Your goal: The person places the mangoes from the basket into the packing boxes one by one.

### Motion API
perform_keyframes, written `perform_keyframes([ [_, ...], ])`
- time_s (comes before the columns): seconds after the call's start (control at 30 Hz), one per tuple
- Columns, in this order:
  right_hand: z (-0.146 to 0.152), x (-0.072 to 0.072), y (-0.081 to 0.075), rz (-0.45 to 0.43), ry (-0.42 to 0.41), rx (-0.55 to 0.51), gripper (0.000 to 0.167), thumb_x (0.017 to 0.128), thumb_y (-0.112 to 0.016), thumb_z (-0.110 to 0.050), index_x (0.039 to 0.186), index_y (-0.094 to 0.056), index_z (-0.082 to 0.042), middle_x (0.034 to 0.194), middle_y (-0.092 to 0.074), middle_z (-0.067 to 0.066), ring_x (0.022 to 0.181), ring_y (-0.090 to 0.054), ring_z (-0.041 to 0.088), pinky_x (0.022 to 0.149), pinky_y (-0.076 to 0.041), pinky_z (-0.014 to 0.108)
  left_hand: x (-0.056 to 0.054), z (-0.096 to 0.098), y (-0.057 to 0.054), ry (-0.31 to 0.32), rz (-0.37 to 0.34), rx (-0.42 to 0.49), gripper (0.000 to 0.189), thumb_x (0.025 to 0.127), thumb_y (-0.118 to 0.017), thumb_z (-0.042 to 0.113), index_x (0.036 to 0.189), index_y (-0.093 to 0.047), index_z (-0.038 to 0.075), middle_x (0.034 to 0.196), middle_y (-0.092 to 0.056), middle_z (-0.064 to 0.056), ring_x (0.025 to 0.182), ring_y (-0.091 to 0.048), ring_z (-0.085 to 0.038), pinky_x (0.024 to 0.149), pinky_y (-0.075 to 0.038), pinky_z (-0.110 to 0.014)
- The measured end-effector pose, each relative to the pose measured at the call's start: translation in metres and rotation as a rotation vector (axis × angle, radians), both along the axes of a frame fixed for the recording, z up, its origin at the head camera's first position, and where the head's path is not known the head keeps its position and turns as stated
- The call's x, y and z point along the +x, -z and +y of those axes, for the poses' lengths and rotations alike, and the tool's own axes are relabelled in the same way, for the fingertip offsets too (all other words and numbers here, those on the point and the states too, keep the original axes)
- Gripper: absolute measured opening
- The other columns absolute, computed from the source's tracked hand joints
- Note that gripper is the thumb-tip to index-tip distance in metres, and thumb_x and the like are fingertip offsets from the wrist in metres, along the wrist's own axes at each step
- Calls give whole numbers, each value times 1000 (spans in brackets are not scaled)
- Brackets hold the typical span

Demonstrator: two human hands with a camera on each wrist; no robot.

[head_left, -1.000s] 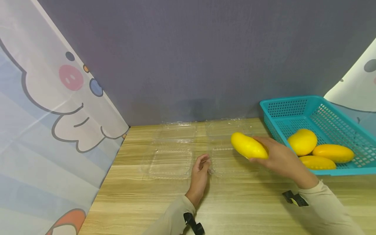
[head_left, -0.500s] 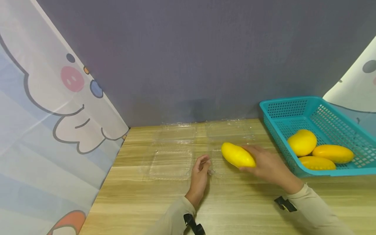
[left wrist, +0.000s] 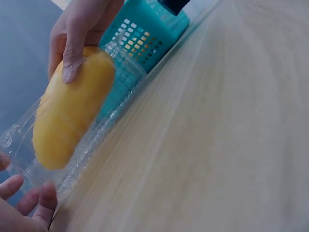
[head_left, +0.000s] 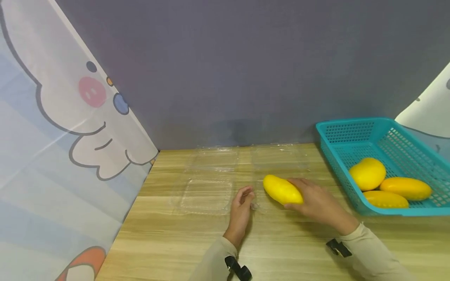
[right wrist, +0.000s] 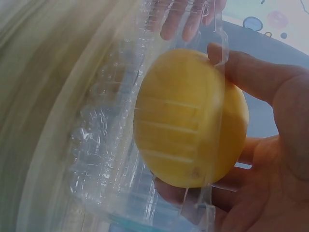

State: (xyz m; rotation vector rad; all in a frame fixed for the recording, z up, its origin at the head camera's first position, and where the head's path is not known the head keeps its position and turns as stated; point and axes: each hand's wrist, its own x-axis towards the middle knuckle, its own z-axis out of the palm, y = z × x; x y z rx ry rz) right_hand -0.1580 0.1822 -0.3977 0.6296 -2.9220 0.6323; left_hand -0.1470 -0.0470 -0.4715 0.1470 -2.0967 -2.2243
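Observation:
In the head view my right hand (head_left: 318,201) grips a yellow mango (head_left: 280,189) by its right end, over the base of the right-hand clear plastic clamshell box (head_left: 279,155). The right wrist view shows the mango (right wrist: 186,121) behind the clear ribbed wall, thumb and fingers around it. My left hand (head_left: 241,207) rests at the left edge of that same box, fingertips at its rim. Seen from the left wrist, the left fingers (left wrist: 46,195) are spread around the box's near corner, without the mango between them. A second clear clamshell box (head_left: 207,195) lies unlidded to the left.
A turquoise perforated basket (head_left: 332,171) stands at the right with three yellow fruits (head_left: 406,188) inside. A grey wall (head_left: 228,70) rises behind the wooden table (head_left: 168,242). A cartoon-print cloth (head_left: 105,156) hangs along the left side.
My right hand has carried the mango left and down, from near the basket to over the right-hand box. The left hand has stayed at the box's edge. The head view has shifted slightly.

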Motion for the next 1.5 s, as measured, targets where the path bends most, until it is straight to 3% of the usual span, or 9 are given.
perform_keyframes([
  [0.43, -5, -2, 2, -15, -8, -3, 76, 80, -80, -45, 142, -53, -10, 137, -58, 23, 119, -58, 47, 92, -48, 65, -1, -3, 2, 24, -18, -2, 36, 101, -57, 26, 131, -59, 7, 132, -59, -12, 110, -58, -15, 77, -48, -18],
  [0.7, -10, -3, 5, -20, -35, 1, 73, 80, -80, -46, 140, -55, -13, 137, -59, 21, 118, -59, 46, 92, -47, 65, 1, -1, 0, 0, -6, 4, 35, 100, -58, 23, 129, -60, 4, 131, -60, -15, 112, -58, -19, 77, -48, -18],
  [1.0, -11, -1, 5, -45, -59, 28, 68, 90, -68, -51, 143, -53, -13, 139, -55, 24, 121, -56, 48, 95, -45, 68, 1, 0, 0, -10, -12, -7, 33, 100, -59, 24, 128, -62, 6, 131, -62, -13, 115, -59, -23, 80, -48, -19],
  [1.27, -5, 2, 2, -89, -121, 32, 57, 100, -57, -35, 150, -44, -10, 146, -50, 23, 134, -46, 47, 106, -36, 69, 0, -1, 4, -8, -8, -37, 35, 99, -60, 27, 128, -62, 7, 130, -63, -13, 114, -60, -22, 85, -48, -22],
  [1.5, -2, 3, 1, -130, -142, 1, 53, 104, -49, -29, 152, -40, -10, 148, -46, 23, 136, -43, 48, 106, -36, 68, 0, -1, 4, -10, -5, -34, 34, 99, -60, 26, 128, -62, 7, 130, -63, -13, 118, -59, -25, 90, -47, -24],
])
